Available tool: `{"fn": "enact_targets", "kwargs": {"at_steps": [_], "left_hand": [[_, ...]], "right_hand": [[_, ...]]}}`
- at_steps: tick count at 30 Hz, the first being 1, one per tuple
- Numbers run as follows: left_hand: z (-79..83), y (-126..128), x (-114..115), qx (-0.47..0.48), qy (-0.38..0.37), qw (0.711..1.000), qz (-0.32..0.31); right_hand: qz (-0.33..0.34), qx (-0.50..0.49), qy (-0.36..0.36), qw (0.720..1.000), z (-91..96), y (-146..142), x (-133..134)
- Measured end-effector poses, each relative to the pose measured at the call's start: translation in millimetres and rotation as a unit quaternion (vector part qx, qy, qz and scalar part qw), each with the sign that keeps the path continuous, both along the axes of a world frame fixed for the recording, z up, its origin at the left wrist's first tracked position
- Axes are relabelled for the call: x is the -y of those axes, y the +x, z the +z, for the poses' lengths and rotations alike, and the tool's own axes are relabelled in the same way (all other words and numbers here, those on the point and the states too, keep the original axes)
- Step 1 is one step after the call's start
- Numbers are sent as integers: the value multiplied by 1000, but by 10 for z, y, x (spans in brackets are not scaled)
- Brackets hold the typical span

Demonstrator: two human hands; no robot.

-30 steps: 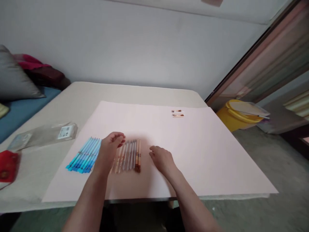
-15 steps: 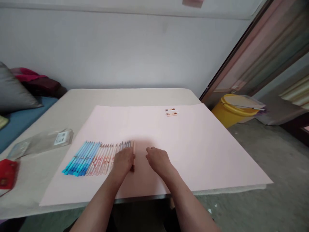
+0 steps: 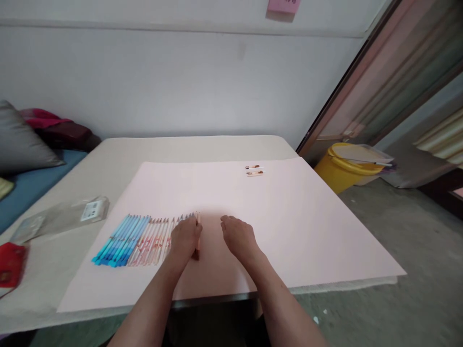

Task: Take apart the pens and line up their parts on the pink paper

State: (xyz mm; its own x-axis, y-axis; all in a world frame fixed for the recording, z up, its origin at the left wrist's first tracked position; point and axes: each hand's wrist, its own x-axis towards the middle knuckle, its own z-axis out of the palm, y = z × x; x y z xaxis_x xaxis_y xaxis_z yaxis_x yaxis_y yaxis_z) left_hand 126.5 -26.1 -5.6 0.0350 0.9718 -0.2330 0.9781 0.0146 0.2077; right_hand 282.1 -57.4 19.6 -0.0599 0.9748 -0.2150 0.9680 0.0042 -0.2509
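Blue pens (image 3: 125,241) lie side by side at the left of a pink sheet. Pale pens with red marks (image 3: 150,243) continue that row to the right, tips pointing away from me. My left hand (image 3: 186,236) is over the right end of the row, covering part of several pens. Its closed fingers are on the rightmost light pen with a brown end (image 3: 196,254). To the right of it, my right hand (image 3: 238,233) is low over the bare sheet, fingers forward and apart from the pens; nothing shows in it.
The pink sheet (image 3: 307,226) covers much of the table. A few small pens (image 3: 255,173) lie near its far edge. At the left are a clear plastic bag (image 3: 72,217) and a red object (image 3: 12,265). A yellow bucket (image 3: 334,171) stands beyond the table's right side.
The view has tilted up slightly. My left hand remains at the row's right end. My right hand's fingers are a little straighter than before.
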Motion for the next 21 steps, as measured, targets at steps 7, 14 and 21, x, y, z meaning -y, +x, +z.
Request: {"fn": "enact_targets", "kwargs": {"at_steps": [7,14,21], "left_hand": [[-104,11,71,34,6,998,-48],[-97,57,67,40,-20,998,-39],[-117,86,100,12,-17,998,-64]], "right_hand": [[2,7,8,1000,-40,-67,-12],[-4,14,2,1000,-67,-68,-26],[-9,11,-4,1000,-76,-77,-32]]}}
